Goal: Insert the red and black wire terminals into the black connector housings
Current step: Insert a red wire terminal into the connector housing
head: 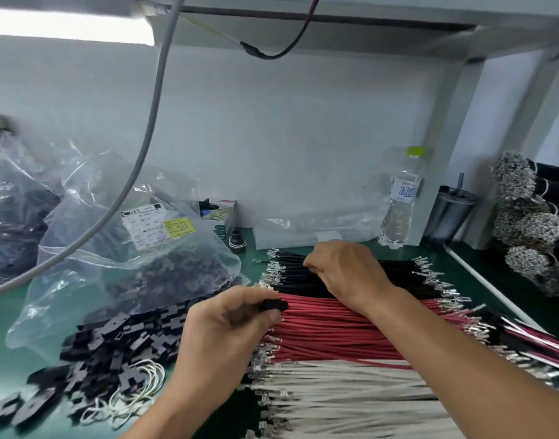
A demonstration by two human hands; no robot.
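- Head view: the left hand (227, 324) pinches a black connector housing (273, 305) between thumb and curled fingers, holding it just over the left ends of the red wires (335, 331).
- The right hand (344, 270) reaches over the black wires (290, 274), its fingertips curled down into the bundle as if pinching one; which wire it grips cannot be told.
- The wires lie in flat rows on the green table (5, 315): black farthest, red in the middle, white wires (344, 397) nearest, each with metal terminals (271, 270) at the ends.
- A loose heap of black housings (113, 346) lies to the left of the wires, spilling from a clear plastic bag (129, 248) with a label.
- A water bottle (400, 201) stands at the back against the white wall, a dark tumbler (450, 213) to its right.
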